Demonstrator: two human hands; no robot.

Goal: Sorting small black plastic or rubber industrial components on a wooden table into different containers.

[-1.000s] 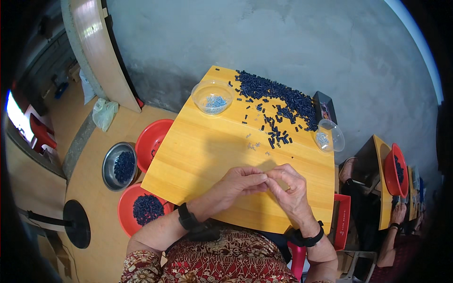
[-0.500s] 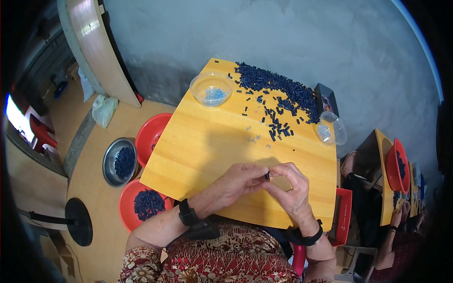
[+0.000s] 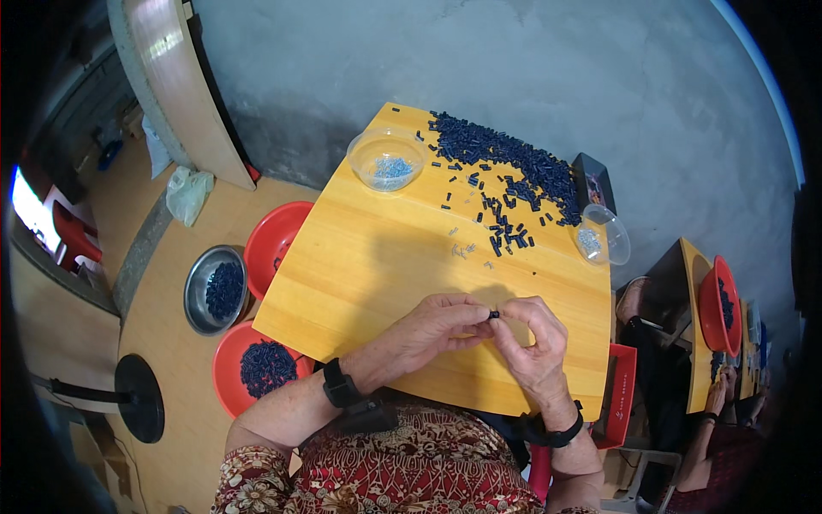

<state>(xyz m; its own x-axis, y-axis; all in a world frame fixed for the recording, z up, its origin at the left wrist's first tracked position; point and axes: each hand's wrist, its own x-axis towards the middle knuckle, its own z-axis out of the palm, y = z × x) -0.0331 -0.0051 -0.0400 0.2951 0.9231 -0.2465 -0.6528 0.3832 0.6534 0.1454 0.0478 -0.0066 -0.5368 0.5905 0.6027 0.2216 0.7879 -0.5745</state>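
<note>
Nearest, a garment of red and cream patterned cloth is seen, and above it both forearms are stretched over the table, with a black band worn on each wrist. By the left hand, a small black cylindrical piece is held between the thumb and the index finger, above the near part of the table. The right hand is kept narrow, its thumb and index finger bent close to the same piece (whether it is also gripped by them cannot be told). On the floor to the left, a round red plastic basin and a round silver metal bowl are filled partly with dark pieces. Beyond the hands, on the yellow wooden table, some tiny silvery pieces are scattered. Farther, a large heap of black cylindrical pieces is spread, between a round clear plastic bowl at left, where small bluish pieces are contained, and a smaller round clear container at right. Behind this container, a black rectangular box is placed near the grey wall.
</note>
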